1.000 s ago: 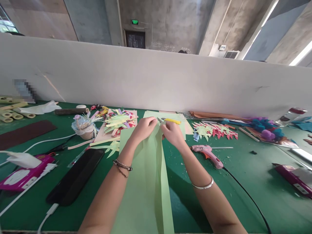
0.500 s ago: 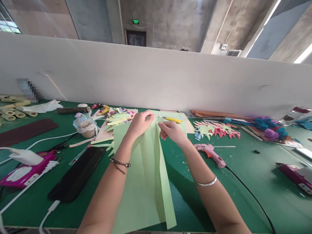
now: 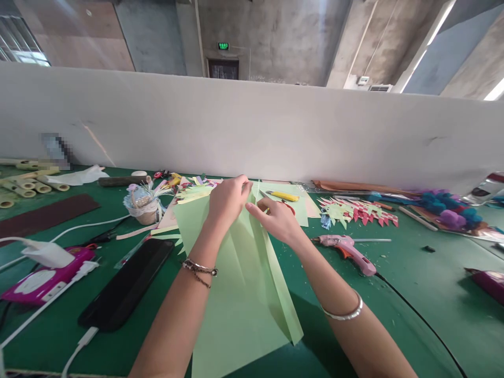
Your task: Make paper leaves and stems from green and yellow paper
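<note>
A large light-green paper sheet point(image 3: 236, 294) lies before me, its right side folded up in a long narrow flap. My left hand point(image 3: 230, 202) is closed at the sheet's far end, fingertips pinching its top edge. My right hand point(image 3: 277, 218) is on the folded edge just right of it, thumb stretched along the fold and fingers bent behind the paper. Beyond the right hand shows a red and yellow curved handle point(image 3: 290, 206), mostly hidden by the hand. A yellow utility knife point(image 3: 284, 196) lies just behind, on pale green paper point(image 3: 301, 210).
A pink glue gun point(image 3: 348, 252) with a black cord lies to the right. On the left are a black phone point(image 3: 128, 283) on a charging cable, a magenta power strip point(image 3: 51, 278) and a small basket point(image 3: 145, 205). Red-and-green paper cutouts point(image 3: 358, 210) sit behind.
The green sheet has turned, its near end swinging right. My right hand has shifted slightly and its thumb now stretches toward the left hand. A red and yellow handle shows behind it.
</note>
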{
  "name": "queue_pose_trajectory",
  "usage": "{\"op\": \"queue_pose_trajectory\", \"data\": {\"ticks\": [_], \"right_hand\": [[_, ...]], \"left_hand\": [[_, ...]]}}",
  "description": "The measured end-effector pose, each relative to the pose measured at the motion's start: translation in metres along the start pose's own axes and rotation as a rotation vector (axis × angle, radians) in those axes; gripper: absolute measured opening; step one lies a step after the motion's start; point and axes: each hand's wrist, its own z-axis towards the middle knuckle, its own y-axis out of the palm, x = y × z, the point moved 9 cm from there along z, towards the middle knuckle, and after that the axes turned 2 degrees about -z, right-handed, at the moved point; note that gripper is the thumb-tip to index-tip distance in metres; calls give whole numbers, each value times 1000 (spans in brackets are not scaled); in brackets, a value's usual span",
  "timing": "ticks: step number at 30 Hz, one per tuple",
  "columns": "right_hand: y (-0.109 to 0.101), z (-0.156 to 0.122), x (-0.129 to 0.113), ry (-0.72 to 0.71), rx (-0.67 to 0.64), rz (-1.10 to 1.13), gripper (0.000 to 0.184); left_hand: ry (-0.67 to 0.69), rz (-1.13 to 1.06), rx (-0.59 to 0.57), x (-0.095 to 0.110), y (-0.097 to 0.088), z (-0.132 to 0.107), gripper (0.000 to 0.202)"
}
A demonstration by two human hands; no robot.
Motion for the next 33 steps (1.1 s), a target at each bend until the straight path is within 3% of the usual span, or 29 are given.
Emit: {"op": "queue_pose_trajectory", "data": {"ticks": [4, 7, 13, 19, 22, 25, 28, 30, 33], "right_hand": [[-1, -2, -2, 0, 53, -102, 38], [1, 2, 11, 76, 30, 45, 41], [26, 5, 31, 258, -136, 508, 36], [41, 12, 53, 305, -181, 527, 36], [41, 12, 51, 303, -212, 575, 42], [35, 7, 31, 206, -225, 497, 48], [26, 1, 12, 110, -172, 213, 48], [24, -2, 10, 137, -148, 114, 47], [28, -3, 15, 217, -163, 156, 42]], "left_hand": [[20, 12, -8, 5, 0, -1, 23], [16, 0, 10, 2, -3, 0, 25], [-13, -58, 64, -4, -16, 2, 25], [-39, -32, 131, -15, -31, 2, 25], [-62, 30, 164, -20, -36, 3, 27], [-74, 71, 158, -18, -35, 3, 27], [-68, 95, 149, -14, -34, 2, 28], [-59, 104, 158, -11, -37, 1, 28], [-59, 93, 189, -13, -43, 0, 27]]}}
